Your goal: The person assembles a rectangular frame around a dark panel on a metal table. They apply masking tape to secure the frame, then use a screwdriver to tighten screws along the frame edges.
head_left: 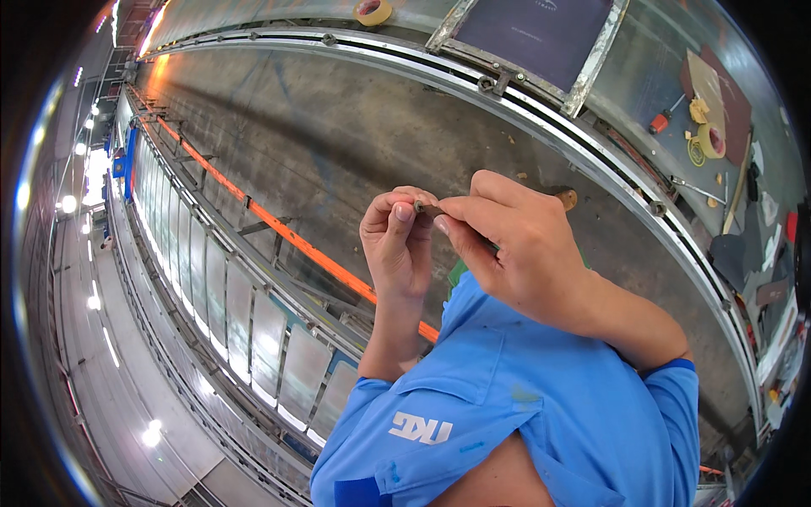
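My left hand (399,241) and my right hand (528,245) meet in front of my chest, above the floor. A small, dark, narrow piece (429,209) with a rounded greyish end runs between them; it looks like a bolt or pin, but it is too small to name surely. The left thumb and fingers pinch its rounded end. From the other side, my right thumb and forefinger close on it, hiding its far part. Both hands are held close together, fingertips nearly touching.
A long metal-railed table (541,114) curves along the far and right side. It bears a framed dark panel (532,38), a yellow tape roll (711,141), a red-handled screwdriver (660,123) and scraps. An orange rail (296,241) and a row of panels (264,338) run on the left.
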`<state>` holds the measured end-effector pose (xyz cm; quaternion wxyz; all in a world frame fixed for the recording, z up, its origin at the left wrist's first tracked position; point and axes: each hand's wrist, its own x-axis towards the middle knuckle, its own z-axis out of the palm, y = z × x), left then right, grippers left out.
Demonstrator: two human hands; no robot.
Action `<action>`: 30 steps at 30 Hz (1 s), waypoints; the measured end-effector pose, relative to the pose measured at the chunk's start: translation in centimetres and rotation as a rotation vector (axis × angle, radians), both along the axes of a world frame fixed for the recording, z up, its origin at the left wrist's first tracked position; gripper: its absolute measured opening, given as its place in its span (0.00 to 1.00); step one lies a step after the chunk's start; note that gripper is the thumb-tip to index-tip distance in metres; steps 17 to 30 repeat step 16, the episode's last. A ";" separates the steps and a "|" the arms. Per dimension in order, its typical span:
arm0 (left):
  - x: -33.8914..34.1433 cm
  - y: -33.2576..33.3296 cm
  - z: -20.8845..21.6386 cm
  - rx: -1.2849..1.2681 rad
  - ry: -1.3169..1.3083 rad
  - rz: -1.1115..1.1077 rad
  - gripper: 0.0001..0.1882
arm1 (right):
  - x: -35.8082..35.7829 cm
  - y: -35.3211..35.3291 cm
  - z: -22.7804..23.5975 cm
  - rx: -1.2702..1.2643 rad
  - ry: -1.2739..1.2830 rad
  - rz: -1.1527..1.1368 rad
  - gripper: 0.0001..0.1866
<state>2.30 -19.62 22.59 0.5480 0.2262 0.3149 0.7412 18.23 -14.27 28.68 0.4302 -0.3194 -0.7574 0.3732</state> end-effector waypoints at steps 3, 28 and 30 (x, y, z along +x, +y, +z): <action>0.0 -0.1 -0.3 -0.002 0.006 -0.008 0.05 | 0.6 -0.1 0.0 -0.168 -0.001 0.044 0.05; 0.4 0.1 0.6 -0.012 -0.081 -0.193 0.05 | 2.5 1.9 -2.6 -0.998 0.401 0.407 0.09; 0.4 0.1 0.6 -0.012 -0.081 -0.193 0.05 | 2.5 1.9 -2.6 -0.998 0.401 0.407 0.09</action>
